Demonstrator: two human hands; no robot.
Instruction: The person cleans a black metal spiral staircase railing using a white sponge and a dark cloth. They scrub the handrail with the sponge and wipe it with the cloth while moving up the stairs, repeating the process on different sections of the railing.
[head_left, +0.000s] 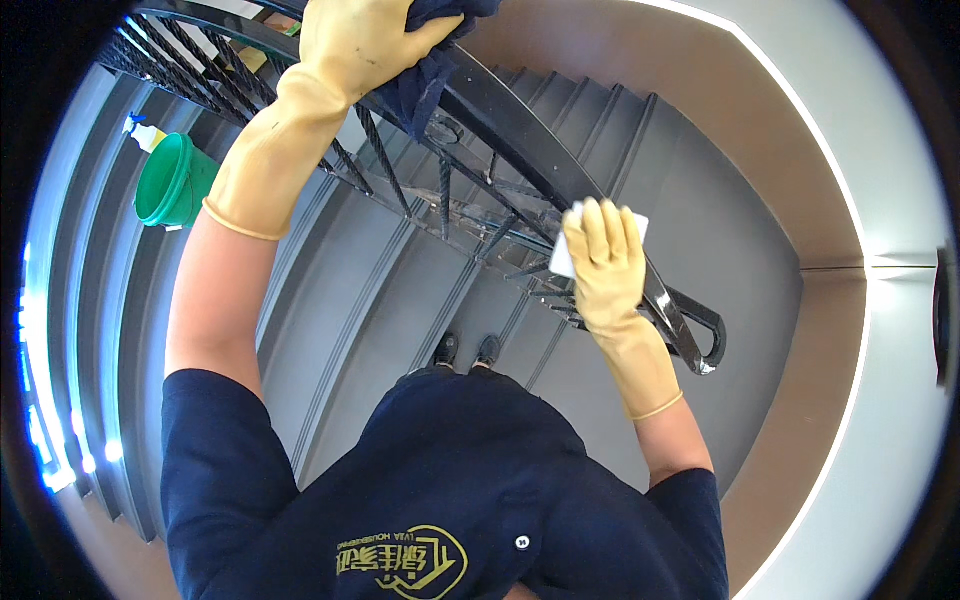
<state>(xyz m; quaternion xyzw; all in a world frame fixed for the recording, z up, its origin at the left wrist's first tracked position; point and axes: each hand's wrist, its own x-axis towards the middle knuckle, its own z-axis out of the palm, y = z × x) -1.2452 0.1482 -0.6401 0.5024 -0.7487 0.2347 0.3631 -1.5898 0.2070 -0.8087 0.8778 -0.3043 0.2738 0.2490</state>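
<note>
Both my hands wear yellow rubber gloves. At the top of the head view, my left hand (360, 41) grips a dark navy cloth (420, 94) against the upper part of the black stair handrail (517, 124). Lower down, near the rail's curled end, my right hand (606, 255) presses a white sponge (564, 256) onto the same rail. The sponge sticks out on both sides of the fingers. Twisted black balusters (382, 157) stand below the rail, with dusty marks along their base.
A green bucket (166, 184) stands on the steps at left, a spray bottle (142, 135) beside it. Grey stair treads (360, 300) run under my feet. More steps (570, 105) lie beyond the rail. A brown-and-white curved wall (832, 315) bounds the right side.
</note>
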